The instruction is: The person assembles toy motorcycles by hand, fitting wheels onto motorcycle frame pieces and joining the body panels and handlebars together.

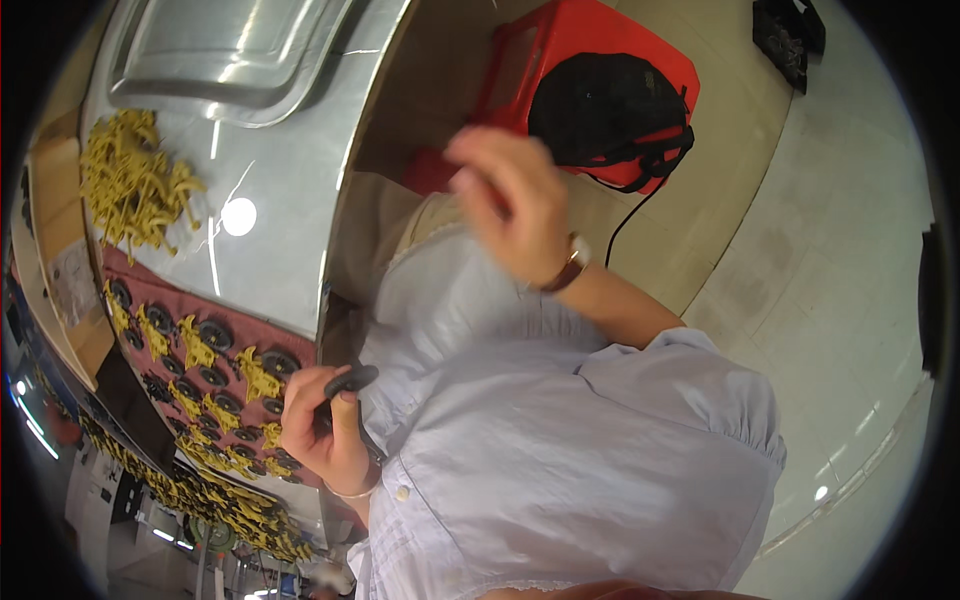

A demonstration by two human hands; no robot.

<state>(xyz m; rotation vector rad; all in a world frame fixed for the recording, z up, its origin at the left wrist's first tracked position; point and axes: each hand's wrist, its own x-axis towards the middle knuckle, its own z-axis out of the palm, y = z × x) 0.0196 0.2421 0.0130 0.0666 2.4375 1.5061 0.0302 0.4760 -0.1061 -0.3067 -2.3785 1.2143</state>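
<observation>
My left hand (pixel 325 430) is closed, its thumb and fingers pinching a small round black wheel (pixel 351 380) at the near edge of the table. Beside it, a pink cloth (pixel 180 283) bears rows of yellow plastic pieces (pixel 258 376) with black wheels (pixel 215 334) at them. My right hand (pixel 515 205), with a wristwatch on its wrist, is raised over my lap, away from the table. Motion blurs its fingers, which look bent; whether anything is between them cannot be made out.
A heap of loose yellow pieces (pixel 135 185) lies on the shiny table (pixel 265 190), near a metal tray (pixel 225 60). A red stool (pixel 670 60) carries a black backpack (pixel 605 108). Further yellow and black pieces (pixel 200 490) lie beyond the cloth. A black object (pixel 787 45) is on the floor.
</observation>
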